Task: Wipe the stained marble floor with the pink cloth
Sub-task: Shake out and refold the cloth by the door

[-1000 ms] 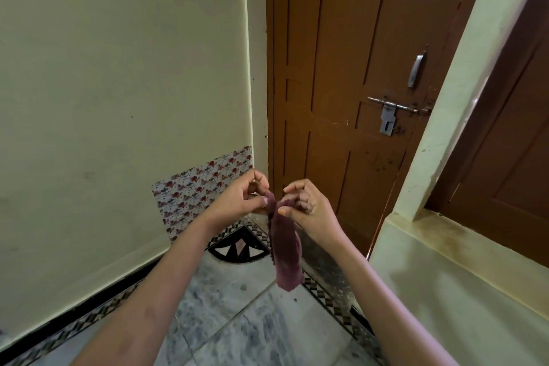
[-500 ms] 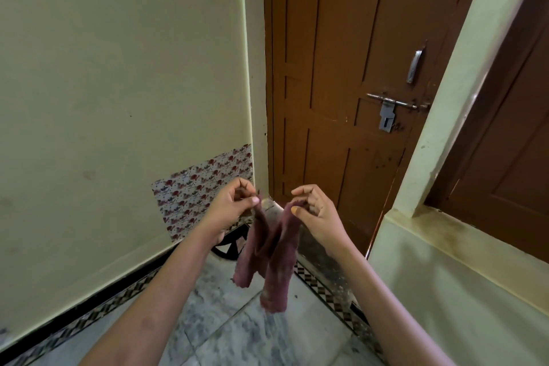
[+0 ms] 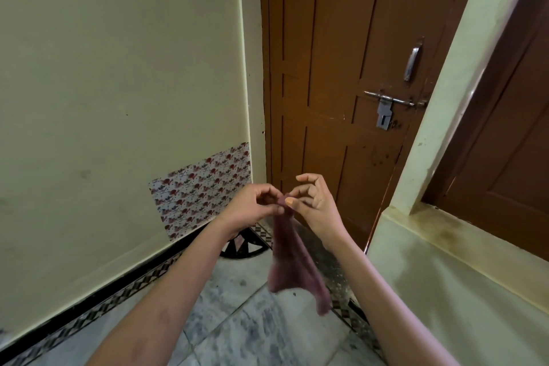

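The pink cloth [image 3: 292, 264] hangs folded in the air over the floor, its lower end blurred. My left hand [image 3: 254, 206] and my right hand [image 3: 315, 202] are held close together at chest height, and both pinch the cloth's top edge between thumb and fingers. The grey-veined marble floor [image 3: 237, 324] lies below, with dark specks and a dirty patch [image 3: 326, 258] near the door's foot. A black and white patterned border [image 3: 118, 294] runs along the floor's edges.
A cream wall [image 3: 118, 83] with a floral paper patch [image 3: 205, 184] stands on the left. A brown door [image 3: 341, 83] with a metal latch [image 3: 386, 107] is straight ahead. A cream ledge [image 3: 445, 261] and pillar [image 3: 463, 68] rise on the right.
My hands spread apart with the cloth between them, then came back together. The cloth now hangs doubled from both hands and swings.
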`<state>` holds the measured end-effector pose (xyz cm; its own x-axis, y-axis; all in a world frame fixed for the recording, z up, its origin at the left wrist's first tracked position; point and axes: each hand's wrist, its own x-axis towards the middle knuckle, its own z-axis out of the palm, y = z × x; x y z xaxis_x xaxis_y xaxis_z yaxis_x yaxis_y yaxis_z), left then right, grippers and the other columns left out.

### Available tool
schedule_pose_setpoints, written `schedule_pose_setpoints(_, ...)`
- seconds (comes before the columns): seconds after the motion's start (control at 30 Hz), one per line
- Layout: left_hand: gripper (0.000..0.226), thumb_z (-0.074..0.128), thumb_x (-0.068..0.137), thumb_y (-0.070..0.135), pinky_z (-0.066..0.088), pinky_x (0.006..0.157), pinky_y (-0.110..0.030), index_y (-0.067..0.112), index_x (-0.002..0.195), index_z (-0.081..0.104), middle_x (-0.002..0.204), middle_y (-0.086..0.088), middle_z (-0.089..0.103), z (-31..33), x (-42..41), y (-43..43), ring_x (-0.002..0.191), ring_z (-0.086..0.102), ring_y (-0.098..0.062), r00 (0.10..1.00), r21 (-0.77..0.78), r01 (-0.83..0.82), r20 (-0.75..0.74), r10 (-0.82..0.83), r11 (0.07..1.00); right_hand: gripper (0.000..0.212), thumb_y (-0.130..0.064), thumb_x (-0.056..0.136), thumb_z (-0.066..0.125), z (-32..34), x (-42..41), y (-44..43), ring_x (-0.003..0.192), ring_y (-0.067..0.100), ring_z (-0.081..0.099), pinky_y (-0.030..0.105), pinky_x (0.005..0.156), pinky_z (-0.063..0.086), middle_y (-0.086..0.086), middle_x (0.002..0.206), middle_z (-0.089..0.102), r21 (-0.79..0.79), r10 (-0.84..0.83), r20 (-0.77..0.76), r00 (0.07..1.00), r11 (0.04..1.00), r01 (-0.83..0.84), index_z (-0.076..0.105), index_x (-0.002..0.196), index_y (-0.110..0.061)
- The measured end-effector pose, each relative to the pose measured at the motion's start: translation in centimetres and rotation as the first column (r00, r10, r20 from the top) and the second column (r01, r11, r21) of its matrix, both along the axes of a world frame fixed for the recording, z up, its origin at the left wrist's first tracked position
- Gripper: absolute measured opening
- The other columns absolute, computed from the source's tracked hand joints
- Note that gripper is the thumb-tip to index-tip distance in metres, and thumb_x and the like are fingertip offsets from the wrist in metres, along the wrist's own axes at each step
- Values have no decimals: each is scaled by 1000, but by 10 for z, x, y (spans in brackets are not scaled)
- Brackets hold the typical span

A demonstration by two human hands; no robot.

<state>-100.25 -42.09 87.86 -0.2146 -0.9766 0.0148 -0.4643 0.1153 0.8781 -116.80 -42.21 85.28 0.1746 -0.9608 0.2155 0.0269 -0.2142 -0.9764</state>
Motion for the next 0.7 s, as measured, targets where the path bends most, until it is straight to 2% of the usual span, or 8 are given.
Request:
schedule_pose_setpoints(0.07, 15, 70, 79, 7, 50, 83, -29, 22, 80, 69, 82, 7, 69, 1, -1, 0, 82, 62, -5, 999, -10, -19, -47, 18, 1000, 45, -8, 84, 67, -5, -5, 1, 90, 7, 65, 19, 76, 53, 6, 104, 63, 52, 38, -11, 999, 998, -38, 44, 121, -17)
schedule_pose_setpoints(0.13, 10, 68, 80, 5, 48, 74, -19, 14, 84, 70, 83, 6, 70, 6, -1, 0, 80, 64, -3, 989, 1, -13, -149, 13, 1000, 42, -11, 85, 66, -12, -8, 3, 95, 3, 63, 14, 78, 50, -1, 110, 63, 100, 134, -110, 985, 987, -123, 47, 122, -17)
schedule_pose_setpoints(0.23, 9, 65, 82, 3, 50, 69, -17, 10, 86, 68, 82, 3, 69, 15, 2, -4, 77, 65, -6, 975, 29, -9, -223, 16, 1000, 20, -13, 88, 63, -28, -11, 5, 85, -3, 60, 5, 74, 45, -6, 99, 65, 159, 224, -231, 947, 969, -190, 60, 107, -16)
schedule_pose_setpoints(0.37, 13, 63, 84, 3, 50, 63, -14, 15, 82, 68, 73, 6, 69, 24, 14, -8, 68, 65, -3, 964, 45, -32, -264, 43, 998, 2, -14, 89, 63, -40, -20, 4, 79, 7, 58, 13, 71, 45, 0, 85, 61, 205, 270, -195, 943, 951, -230, 62, 87, -13)
schedule_pose_setpoints(0.43, 11, 62, 85, 4, 50, 63, -14, 14, 82, 67, 70, 7, 69, 25, 19, -9, 67, 64, -4, 958, 53, -33, -282, 47, 998, 6, -19, 87, 63, -40, -21, 4, 83, 10, 56, 15, 74, 45, 4, 87, 60, 225, 303, -179, 936, 939, -261, 59, 84, -15)
schedule_pose_setpoints(0.57, 9, 61, 86, 8, 48, 67, -16, 14, 85, 67, 73, 6, 68, 29, 22, -8, 70, 63, -6, 964, 25, 21, -266, -13, 999, 3, -19, 78, 53, -35, -11, -3, 94, 27, 53, 37, 91, 39, 19, 104, 57, 247, 331, -93, 939, 921, -300, 51, 76, -20)
schedule_pose_setpoints(0.63, 11, 58, 88, 8, 47, 67, -14, 15, 85, 66, 74, 8, 69, 35, 23, -3, 72, 64, -4, 968, -4, 84, -236, -83, 996, 13, -13, 84, 47, -35, -2, -8, 87, 28, 46, 36, 86, 34, 11, 88, 53, 269, 277, -71, 958, 930, -249, 48, 74, -21)
schedule_pose_setpoints(0.7, 12, 56, 90, 8, 47, 69, -13, 11, 87, 67, 80, 3, 71, 42, 25, 1, 78, 66, -5, 965, -22, 149, -215, -150, 989, 18, -10, 88, 42, -34, 4, -10, 85, 15, 43, 30, 81, 31, -2, 82, 50, 261, 217, -24, 976, 944, -203, 49, 76, -21)
